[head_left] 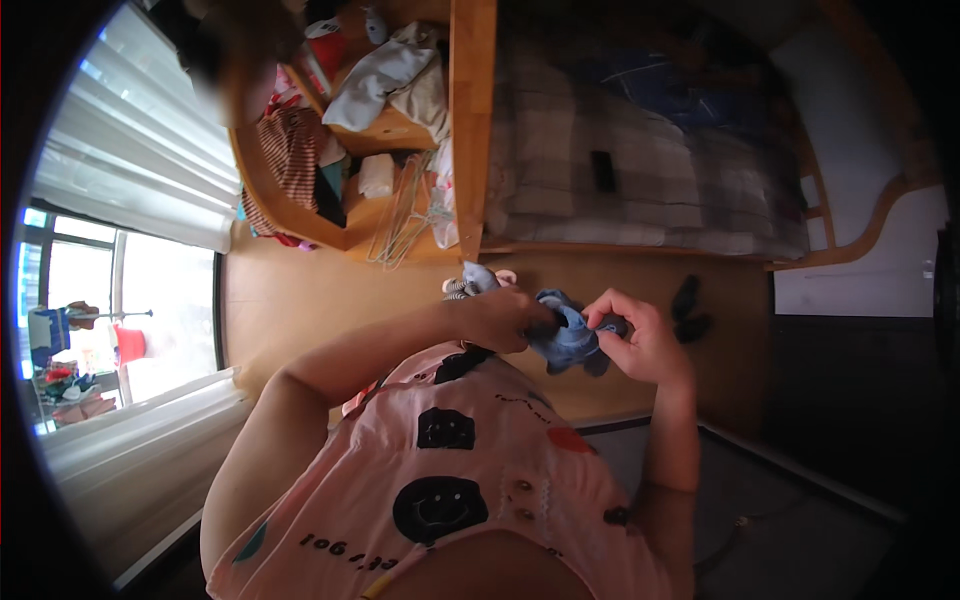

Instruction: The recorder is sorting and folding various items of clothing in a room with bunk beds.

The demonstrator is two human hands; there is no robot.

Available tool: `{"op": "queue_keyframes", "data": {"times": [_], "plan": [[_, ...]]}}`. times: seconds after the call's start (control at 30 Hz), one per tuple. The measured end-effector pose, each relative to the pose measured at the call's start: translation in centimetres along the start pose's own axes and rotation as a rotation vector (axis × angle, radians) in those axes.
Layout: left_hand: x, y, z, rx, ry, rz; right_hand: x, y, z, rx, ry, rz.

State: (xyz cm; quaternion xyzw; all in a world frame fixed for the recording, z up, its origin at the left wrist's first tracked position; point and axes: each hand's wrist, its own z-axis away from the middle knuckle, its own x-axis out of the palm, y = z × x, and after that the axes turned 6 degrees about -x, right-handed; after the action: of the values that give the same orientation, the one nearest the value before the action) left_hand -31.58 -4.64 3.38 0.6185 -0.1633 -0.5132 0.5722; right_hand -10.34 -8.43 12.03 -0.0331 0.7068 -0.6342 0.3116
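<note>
A blue sock (pixel 566 342) with darker grey parts is bunched up between my two hands, its opening spread. My left hand (pixel 503 320) is closed on the sock's left side, with most of its fingers hidden behind the back of the hand. From the other side, my right hand (pixel 640 338) pinches the sock's edge between thumb and fingers. Just beyond my left hand show several small cloth pieces (pixel 478 277), grey, striped and pinkish, which look like more socks. Whether my left hand holds them too, I cannot tell.
A wooden shelf unit (pixel 345 238) with clothes and wire hangers (pixel 400 215) stands ahead left. Beside it is a bed with a checked cover (pixel 560 190) and a dark phone-like object (pixel 602 171). Dark shoes (pixel 688 310) lie on the floor. White curtains (pixel 150 130) hang at left.
</note>
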Motion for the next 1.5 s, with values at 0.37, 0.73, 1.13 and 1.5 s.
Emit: {"op": "queue_keyframes", "data": {"times": [0.37, 0.73, 1.13, 1.5], "plan": [[-4.4, -5.7, -11.5, -0.136, 0.057, -0.204, -10.8, 6.6, -2.0, 0.255, 0.036, 0.325], [-15.4, -7.1, -23.2, -0.526, 0.639, -0.338, -17.5, 20.4, -17.8, -0.233, 0.481, 0.612], [-4.5, -23.6, -29.7, -1.135, 0.043, -0.232, -9.6, 52.1, -19.8, 0.070, -0.147, 0.505], [8.1, -17.2, -14.5, -1.107, -0.298, 0.289, -11.9, 53.3, -25.1, 0.177, -0.711, 0.439]]}}
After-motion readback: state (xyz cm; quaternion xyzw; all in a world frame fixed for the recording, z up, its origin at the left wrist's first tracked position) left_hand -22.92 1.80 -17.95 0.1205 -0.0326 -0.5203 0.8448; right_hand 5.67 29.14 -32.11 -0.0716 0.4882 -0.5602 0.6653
